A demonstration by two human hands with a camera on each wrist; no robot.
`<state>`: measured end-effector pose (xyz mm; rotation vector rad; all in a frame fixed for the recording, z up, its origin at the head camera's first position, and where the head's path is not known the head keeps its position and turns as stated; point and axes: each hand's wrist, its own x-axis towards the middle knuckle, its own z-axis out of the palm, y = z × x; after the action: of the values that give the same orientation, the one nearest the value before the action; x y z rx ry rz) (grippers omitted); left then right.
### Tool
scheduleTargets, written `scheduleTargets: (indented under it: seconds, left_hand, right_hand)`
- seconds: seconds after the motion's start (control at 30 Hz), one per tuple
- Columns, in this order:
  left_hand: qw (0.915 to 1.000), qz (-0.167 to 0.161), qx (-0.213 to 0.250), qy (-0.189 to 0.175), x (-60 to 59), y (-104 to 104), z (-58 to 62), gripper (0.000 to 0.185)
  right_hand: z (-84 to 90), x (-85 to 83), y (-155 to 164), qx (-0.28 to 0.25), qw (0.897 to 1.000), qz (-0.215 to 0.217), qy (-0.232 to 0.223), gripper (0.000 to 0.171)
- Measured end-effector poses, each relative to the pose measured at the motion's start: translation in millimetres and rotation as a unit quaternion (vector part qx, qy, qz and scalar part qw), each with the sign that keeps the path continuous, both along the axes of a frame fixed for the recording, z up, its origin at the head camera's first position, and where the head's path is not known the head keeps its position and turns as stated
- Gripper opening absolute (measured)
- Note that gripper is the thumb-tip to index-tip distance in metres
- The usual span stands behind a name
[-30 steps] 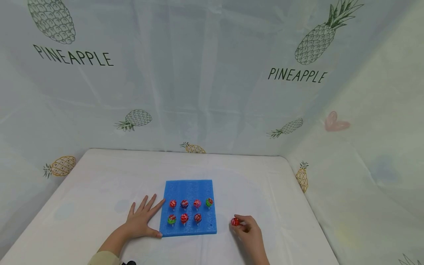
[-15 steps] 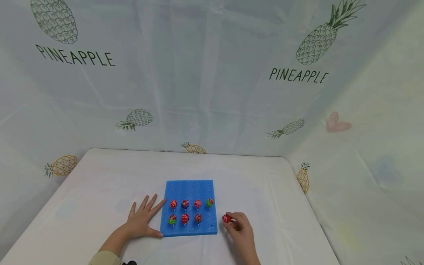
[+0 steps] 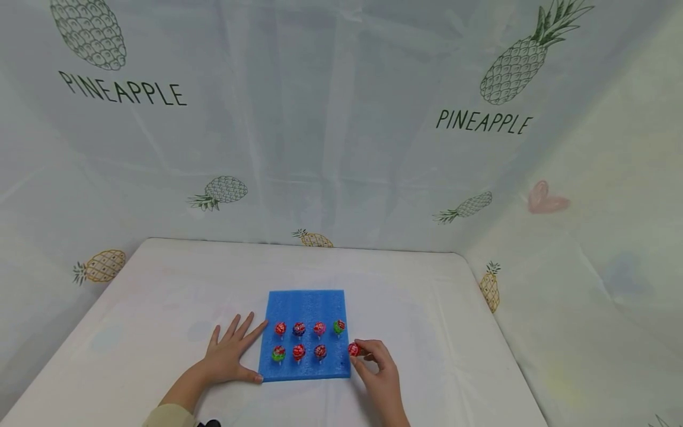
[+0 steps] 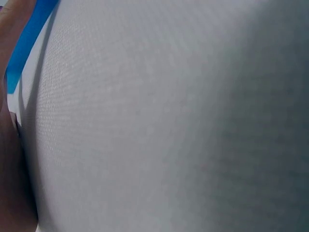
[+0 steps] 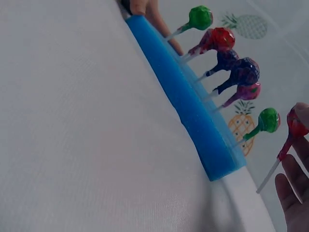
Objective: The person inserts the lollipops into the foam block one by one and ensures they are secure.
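Observation:
A blue foam board (image 3: 306,302) lies on the table with several wrapped lollipops standing in it in two rows, among them a green one (image 3: 338,327) at the right end of the back row. My right hand (image 3: 381,370) pinches a red lollipop (image 3: 354,349) by its wrapped head, just beyond the board's right edge. In the right wrist view its white stick (image 5: 268,177) points down, slightly tilted, with its tip free in the air. My left hand (image 3: 226,359) lies spread with straight fingers, forefinger and thumb touching the board's left edge.
A white cloth covers the table (image 3: 203,273). Behind it hangs a pineapple-print curtain (image 3: 341,148). A small dark round object (image 3: 212,423) shows by the left sleeve (image 3: 169,416). The front row's right end has a small dark hole (image 3: 342,363) in the foam.
My right hand has moved left with the red lollipop, from well off the board to its right edge. The left hand and the board stay in place.

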<state>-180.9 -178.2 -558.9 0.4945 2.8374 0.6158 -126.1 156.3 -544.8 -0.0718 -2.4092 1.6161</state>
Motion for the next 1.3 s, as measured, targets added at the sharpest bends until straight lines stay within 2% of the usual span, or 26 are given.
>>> scheduleTargets:
  seconds: [0.3, 0.73, 0.97, 1.3]
  left_hand:
    - [1.0000, 0.002, 0.003, -0.006, 0.2, 0, -0.5, 0.118]
    - [0.9996, 0.010, 0.021, 0.018, -5.9, -5, -24.3, 0.119]
    - [0.9990, 0.004, 0.022, 0.039, -6.0, -6, -30.6, 0.119]
    - [0.9989, 0.004, 0.021, 0.041, -6.2, -6, -31.0, 0.119]
  right_hand:
    - [3.9, 2.4, -5, -0.054, 0.998, 0.024, 0.007, 0.027]
    - [3.9, 0.0, -10, -0.079, 0.996, 0.035, -0.016, 0.027]
    - [0.9, 0.2, -9, -0.080, 0.996, 0.045, -0.007, 0.029]
    - [-0.1, -1.0, -10, -0.076, 0.996, 0.054, 0.006, 0.028]
